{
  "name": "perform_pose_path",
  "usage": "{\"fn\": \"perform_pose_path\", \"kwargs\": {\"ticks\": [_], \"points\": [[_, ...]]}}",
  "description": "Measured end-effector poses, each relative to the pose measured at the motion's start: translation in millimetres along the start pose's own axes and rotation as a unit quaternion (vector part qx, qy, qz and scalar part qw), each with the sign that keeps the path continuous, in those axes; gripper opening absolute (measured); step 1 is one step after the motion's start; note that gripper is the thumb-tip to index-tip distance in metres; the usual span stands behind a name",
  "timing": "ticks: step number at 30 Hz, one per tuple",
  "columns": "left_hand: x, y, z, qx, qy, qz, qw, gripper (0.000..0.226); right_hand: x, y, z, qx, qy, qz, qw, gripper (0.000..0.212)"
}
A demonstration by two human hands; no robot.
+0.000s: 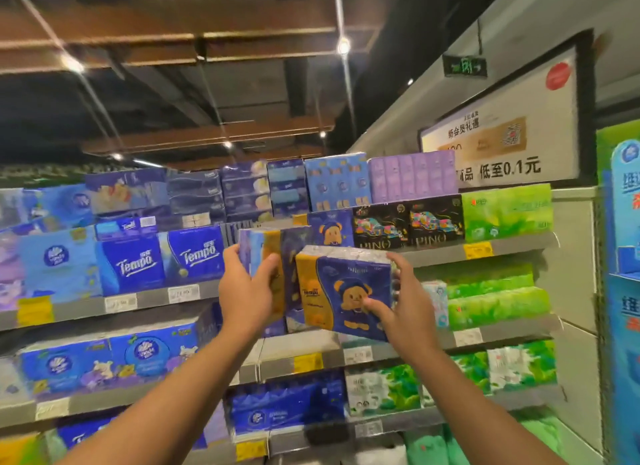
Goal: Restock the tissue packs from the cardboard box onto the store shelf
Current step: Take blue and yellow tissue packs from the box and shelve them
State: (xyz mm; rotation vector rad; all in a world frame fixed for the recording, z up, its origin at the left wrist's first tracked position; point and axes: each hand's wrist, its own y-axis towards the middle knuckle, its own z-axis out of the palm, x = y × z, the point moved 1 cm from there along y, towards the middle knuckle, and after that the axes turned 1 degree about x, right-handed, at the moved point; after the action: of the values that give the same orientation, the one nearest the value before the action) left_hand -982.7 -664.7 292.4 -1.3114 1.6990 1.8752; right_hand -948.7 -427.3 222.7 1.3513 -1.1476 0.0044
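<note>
While both arms reach up toward the grey metal store shelf [433, 255], the right hand [405, 303] grips a blue-and-orange plastic-wrapped tissue pack with a bear print [341, 291], and the left hand [244, 286] clasps a second, upright pack of similar colours [268, 253] just beside it.

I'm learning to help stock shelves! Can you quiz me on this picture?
1. True or false: the right hand holds a bear-print Tempo tissue pack.
2. What does the left hand grip? A) a price tag B) another tissue pack C) nothing
3. What colour are the packs on the top shelf's right end?

Key: 1 true; 2 B; 3 green.
</note>
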Motion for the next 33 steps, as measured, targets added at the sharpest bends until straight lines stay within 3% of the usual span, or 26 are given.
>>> {"fn": "perform_pose_path", "kwargs": {"ticks": [10, 17, 21, 24, 27, 30, 33], "points": [[52, 169, 50, -0.118, 0.047, 0.021, 0.992, 0.034, -57, 166, 93, 0.037, 0.023, -0.069, 0.997, 0.085], [105, 271, 100, -0.107, 0.088, -0.028, 0.99, 0.036, -88, 225, 125, 0.063, -0.02, -0.076, 0.995, 0.085], [125, 313, 131, -0.097, 0.079, -0.067, 0.99, 0.035, -90, 230, 124, 0.049, -0.127, -0.089, 0.987, 0.091], [145, 340, 152, -0.081, 0.07, -0.091, 0.99, 0.038, -74, 227, 130, 0.019, -0.263, -0.148, 0.953, 0.097], [175, 368, 170, -0.041, 0.084, -0.132, 0.987, 0.056, -59, 227, 145, 0.042, -0.374, -0.254, 0.891, 0.097], [201, 388, 190, -0.023, 0.072, -0.158, 0.984, 0.062, -53, 232, 154, 0.072, -0.439, -0.229, 0.866, 0.113], [222, 396, 208, 0.004, 0.024, -0.178, 0.984, 0.051, -56, 238, 156, 0.075, -0.461, -0.214, 0.858, 0.129]]}}
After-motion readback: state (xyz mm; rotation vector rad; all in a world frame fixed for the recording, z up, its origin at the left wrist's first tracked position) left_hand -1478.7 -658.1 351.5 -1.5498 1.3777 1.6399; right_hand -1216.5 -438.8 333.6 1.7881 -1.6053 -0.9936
